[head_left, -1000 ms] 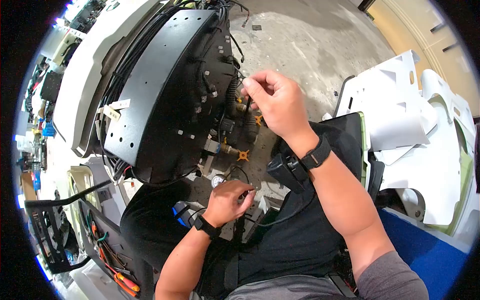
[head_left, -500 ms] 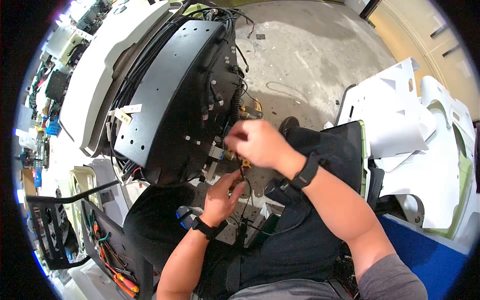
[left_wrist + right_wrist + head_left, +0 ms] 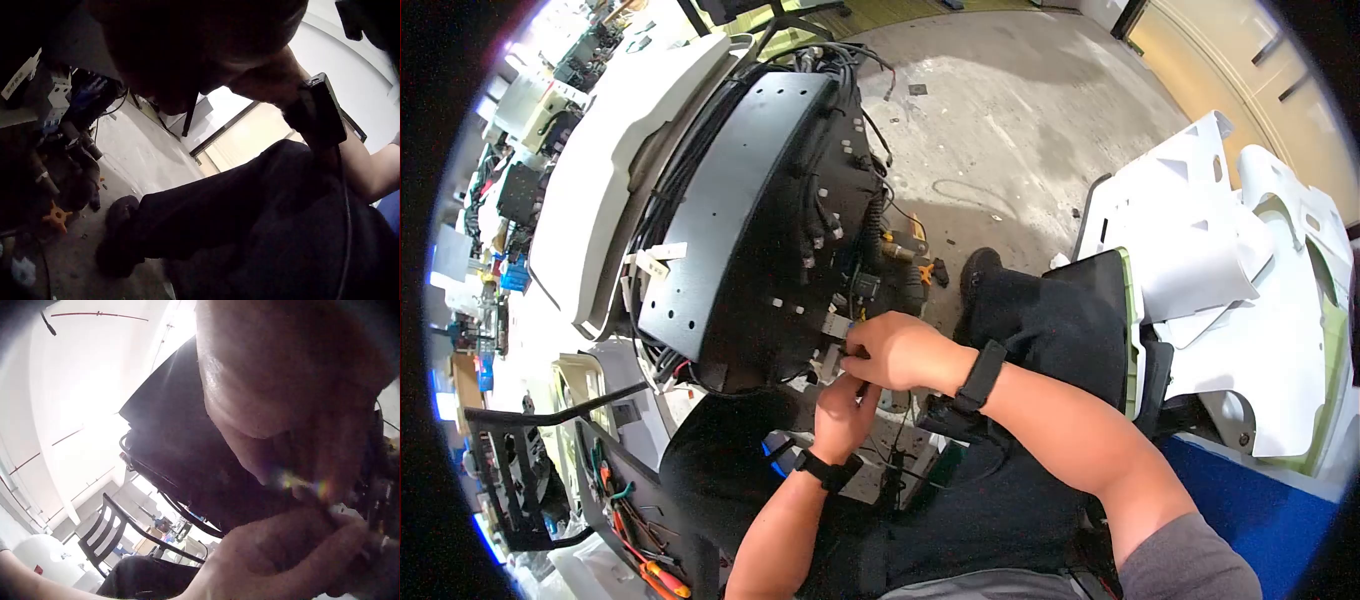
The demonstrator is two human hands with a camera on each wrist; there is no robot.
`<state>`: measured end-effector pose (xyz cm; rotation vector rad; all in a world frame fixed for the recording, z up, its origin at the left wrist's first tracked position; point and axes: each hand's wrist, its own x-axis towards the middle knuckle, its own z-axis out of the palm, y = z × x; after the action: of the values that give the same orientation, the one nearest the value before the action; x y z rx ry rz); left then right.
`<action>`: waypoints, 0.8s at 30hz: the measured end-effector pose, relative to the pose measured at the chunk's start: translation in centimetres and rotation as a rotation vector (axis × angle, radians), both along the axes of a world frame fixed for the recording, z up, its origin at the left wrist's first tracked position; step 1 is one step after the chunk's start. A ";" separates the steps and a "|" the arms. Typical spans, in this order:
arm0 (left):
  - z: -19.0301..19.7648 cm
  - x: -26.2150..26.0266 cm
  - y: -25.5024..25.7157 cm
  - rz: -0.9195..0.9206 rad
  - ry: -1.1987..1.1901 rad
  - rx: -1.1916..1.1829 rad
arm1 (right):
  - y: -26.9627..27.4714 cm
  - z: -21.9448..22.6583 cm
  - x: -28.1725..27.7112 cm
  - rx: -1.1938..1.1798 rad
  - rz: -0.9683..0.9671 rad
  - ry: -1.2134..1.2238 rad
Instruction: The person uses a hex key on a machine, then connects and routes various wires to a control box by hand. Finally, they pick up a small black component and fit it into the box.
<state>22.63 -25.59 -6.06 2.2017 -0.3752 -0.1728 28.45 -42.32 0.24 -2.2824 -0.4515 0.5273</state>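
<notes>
In the head view my right hand (image 3: 895, 350) and left hand (image 3: 838, 425) meet at the lower end of a black metal housing (image 3: 735, 190). Their fingertips come together on a thin black strand; in the right wrist view both hands pinch it, the right from above, the left (image 3: 262, 556) from below. A straight piece of the strand (image 3: 190, 115) sticks out below the dark hand in the left wrist view. Right beside the fingers sits a pale block connector (image 3: 836, 325). Most of the strand is hidden behind the fingers.
An orange star-shaped handle (image 3: 57, 217) and brass fittings (image 3: 897, 252) lie just beyond the hands. White panels (image 3: 1170, 220) lean at the right. Hand tools (image 3: 635, 530) lie in a tray at lower left. Black cables (image 3: 700, 150) run along the housing.
My right hand has come down and left from high beside the housing to the left hand. The left hand has turned and risen slightly, and both sets of fingers now meet.
</notes>
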 end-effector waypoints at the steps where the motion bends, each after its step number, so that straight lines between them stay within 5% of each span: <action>1: -0.1 0.1 0.1 0.005 -0.008 0.004 | -0.1 -0.1 0.2 0.004 0.005 -0.008; 4: 0.4 -0.1 -0.3 0.031 0.023 -0.054 | -0.3 -0.8 1.0 0.203 -0.237 -0.180; 10: 1.1 -0.4 -0.3 -0.029 -0.053 -0.050 | 1.3 0.1 3.3 0.787 -0.566 0.250; 13: 1.5 -0.7 0.1 -0.055 -0.077 0.040 | 2.1 1.7 3.8 0.965 -0.572 0.351; 21: 2.2 -1.0 0.0 0.000 0.009 0.078 | 1.8 1.2 4.7 1.207 -0.605 0.526; 24: 1.6 -1.0 0.1 -0.002 -0.004 0.038 | 1.2 1.2 4.8 0.903 -0.765 0.237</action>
<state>21.66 -25.53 -4.43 2.2392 -0.3791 -0.1779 33.23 -41.11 1.40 -1.3328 0.2788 0.1319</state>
